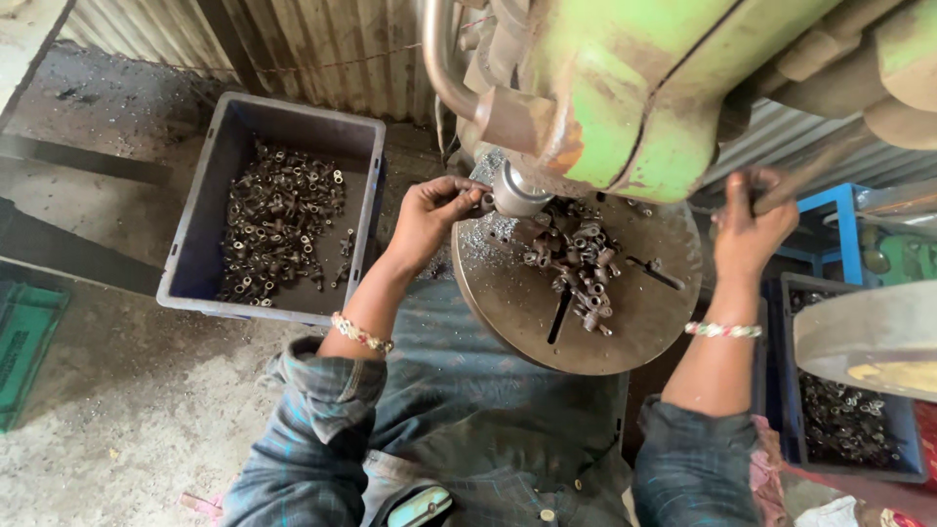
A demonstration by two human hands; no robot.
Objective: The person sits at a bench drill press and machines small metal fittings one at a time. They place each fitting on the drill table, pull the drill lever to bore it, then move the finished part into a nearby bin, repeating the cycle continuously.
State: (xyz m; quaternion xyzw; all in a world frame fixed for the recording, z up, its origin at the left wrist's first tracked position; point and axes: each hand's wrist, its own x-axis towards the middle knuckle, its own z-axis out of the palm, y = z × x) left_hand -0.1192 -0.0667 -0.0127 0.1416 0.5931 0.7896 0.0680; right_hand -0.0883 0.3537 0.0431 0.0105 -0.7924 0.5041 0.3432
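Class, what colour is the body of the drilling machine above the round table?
Green, with worn rusty patches, on the machine body; head view.

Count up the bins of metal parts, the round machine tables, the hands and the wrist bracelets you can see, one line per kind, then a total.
Bins holding small metal parts: 2, the grey bin and the blue bin
Round slotted machine table: 1
Hands: 2, left hand, right hand
Beaded bracelets: 2, left bracelet, right bracelet
Total: 7
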